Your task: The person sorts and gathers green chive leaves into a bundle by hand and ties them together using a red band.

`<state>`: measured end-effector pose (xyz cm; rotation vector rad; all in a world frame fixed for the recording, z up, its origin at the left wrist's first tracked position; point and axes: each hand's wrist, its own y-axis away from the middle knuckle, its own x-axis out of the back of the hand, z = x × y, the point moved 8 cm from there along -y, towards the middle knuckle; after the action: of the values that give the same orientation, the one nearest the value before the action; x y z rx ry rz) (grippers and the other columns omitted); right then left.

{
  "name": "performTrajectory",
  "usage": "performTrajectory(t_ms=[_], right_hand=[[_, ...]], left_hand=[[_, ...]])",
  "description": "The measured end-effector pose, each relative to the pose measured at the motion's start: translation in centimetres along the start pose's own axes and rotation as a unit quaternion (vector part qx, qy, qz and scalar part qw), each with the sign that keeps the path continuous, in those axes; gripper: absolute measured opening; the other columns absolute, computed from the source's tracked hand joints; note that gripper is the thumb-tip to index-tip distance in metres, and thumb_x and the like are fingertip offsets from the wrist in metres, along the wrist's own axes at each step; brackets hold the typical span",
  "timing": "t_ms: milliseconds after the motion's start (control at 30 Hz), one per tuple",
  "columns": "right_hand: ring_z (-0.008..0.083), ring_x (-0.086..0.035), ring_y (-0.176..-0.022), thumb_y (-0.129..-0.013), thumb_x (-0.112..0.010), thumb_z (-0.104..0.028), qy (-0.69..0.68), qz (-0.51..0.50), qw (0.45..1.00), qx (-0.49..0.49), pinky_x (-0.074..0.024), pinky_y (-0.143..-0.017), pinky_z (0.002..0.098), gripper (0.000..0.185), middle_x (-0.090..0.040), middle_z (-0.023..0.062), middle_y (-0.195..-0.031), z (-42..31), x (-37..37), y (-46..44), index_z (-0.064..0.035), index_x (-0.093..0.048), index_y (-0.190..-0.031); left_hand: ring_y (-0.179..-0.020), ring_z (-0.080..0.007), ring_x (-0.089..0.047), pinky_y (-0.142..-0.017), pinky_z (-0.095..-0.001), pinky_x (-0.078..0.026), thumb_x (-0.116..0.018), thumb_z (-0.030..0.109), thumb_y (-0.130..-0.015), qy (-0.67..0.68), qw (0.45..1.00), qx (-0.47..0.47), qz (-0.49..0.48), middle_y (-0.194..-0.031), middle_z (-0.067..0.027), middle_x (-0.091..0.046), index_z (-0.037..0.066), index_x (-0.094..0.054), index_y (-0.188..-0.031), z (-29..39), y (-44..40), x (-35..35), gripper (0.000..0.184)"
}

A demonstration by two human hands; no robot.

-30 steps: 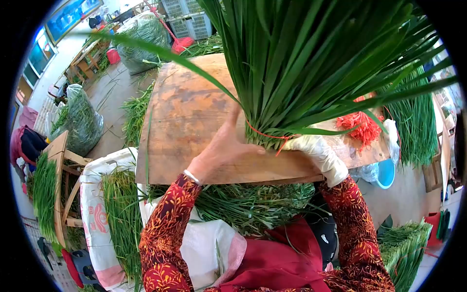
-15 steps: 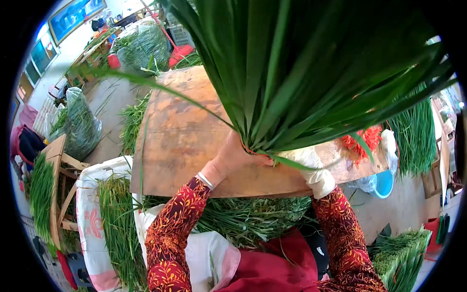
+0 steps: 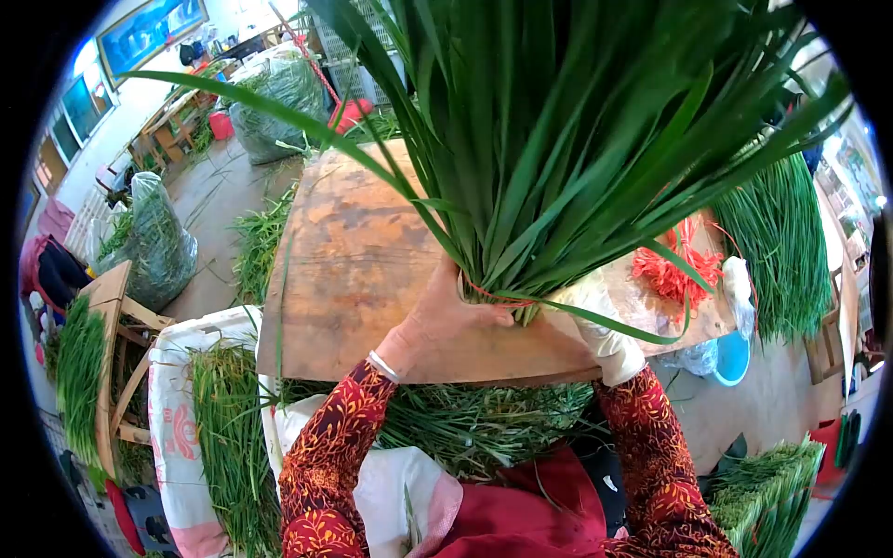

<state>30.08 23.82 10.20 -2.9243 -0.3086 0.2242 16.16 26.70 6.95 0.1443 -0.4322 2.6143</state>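
Observation:
A large bunch of garlic chives stands above the wooden board, leaves fanned upward and cut ends down. A thin red tie circles it near the base. My bare left hand is closed round the lower left of the bunch, its thumb in front. On the other side, my right hand, in a whitish glove, grips the bunch low down; leaves hide most of its fingers. One long leaf sticks out to the left.
Red ties lie in a heap on the board's right. Beyond them are more chives and a blue bucket. Loose greens fill the space below the board. At left stands a white-lined container of chives.
The leaves of the bunch have swung a little, and more of the red ties shows beside them. Both hands keep their hold, with the base of the bunch slightly lower in view.

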Motion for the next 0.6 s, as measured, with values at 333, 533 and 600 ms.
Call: performTrajectory(t_ms=[333, 533, 600], right_hand=[[0.0174, -0.059, -0.084, -0.051, -0.084, -0.022, 0.131, 0.115, 0.967, 0.187, -0.0485, -0.075, 0.0297, 0.065, -0.062, 0.0073, -0.094, -9.9, 1.3, -0.6, -0.0009, -0.054, -0.105], [0.0167, -0.058, -0.085, -0.069, -0.076, -0.023, 0.028, 0.142, 0.972, 0.187, -0.0478, -0.076, 0.0290, 0.058, -0.060, 0.0084, -0.096, -14.6, 0.2, -1.8, 0.0000, -0.047, -0.113], [0.0148, -0.057, -0.084, -0.075, -0.071, -0.022, -0.023, 0.145, 0.965, 0.215, -0.0473, -0.074, 0.0273, 0.048, -0.060, 0.0073, -0.096, -14.6, 0.3, -2.5, -0.0003, -0.048, -0.111]], left_hand=[[-0.124, -0.0214, -0.035, -0.103, -0.0336, -0.029, -0.086, 0.016, -0.053, 0.005, 0.994, -0.112, 0.017, -0.137, -0.0139, -0.032, 0.008, 0.009, -0.140, 12.2, -2.8, 0.8, 0.129], [-0.108, -0.0200, -0.050, -0.093, -0.0316, -0.040, -0.083, 0.026, -0.058, 0.010, 0.981, -0.192, 0.009, -0.123, -0.0127, -0.048, 0.007, -0.009, -0.138, 20.5, -5.0, 0.2, 0.111], [-0.101, -0.0184, -0.055, -0.088, -0.0305, -0.043, -0.080, 0.030, -0.062, -0.025, 0.983, -0.178, 0.039, -0.114, -0.0110, -0.054, 0.006, -0.020, -0.135, 20.9, -5.8, 0.2, 0.098]])
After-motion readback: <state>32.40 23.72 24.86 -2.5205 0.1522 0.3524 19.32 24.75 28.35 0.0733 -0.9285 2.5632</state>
